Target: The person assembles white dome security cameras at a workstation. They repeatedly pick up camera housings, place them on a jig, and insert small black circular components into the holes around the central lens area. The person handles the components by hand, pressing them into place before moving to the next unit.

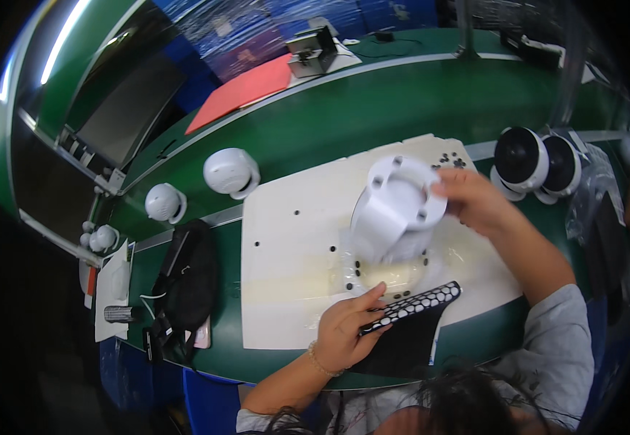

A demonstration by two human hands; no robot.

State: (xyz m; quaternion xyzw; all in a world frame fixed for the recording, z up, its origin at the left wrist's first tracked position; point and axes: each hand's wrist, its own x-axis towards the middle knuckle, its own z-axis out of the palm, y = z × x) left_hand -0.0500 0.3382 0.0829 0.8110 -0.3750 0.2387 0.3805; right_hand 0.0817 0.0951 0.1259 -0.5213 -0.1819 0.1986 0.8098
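My right hand [472,197] grips the rim of a white round-based housing [394,217]. The housing is tilted up over the board, its ring-shaped base turned upward with several dark round spots on it; it is somewhat blurred. My left hand [345,328] is closed on a black strip with rows of white round spots [420,304], close to the front edge of the table. A cream-coloured board [286,290] lies beneath both hands. Small black round pads [332,249] are scattered on it, with a cluster of dark pieces [454,161] at its far right corner.
Two white rounded units [231,172] stand left of the board. At the right are black-faced white units [521,159] beside clear plastic bags [591,188]. A black bag [188,272] lies on the left. Farther back are a red sheet [242,90] and a metal box [312,52].
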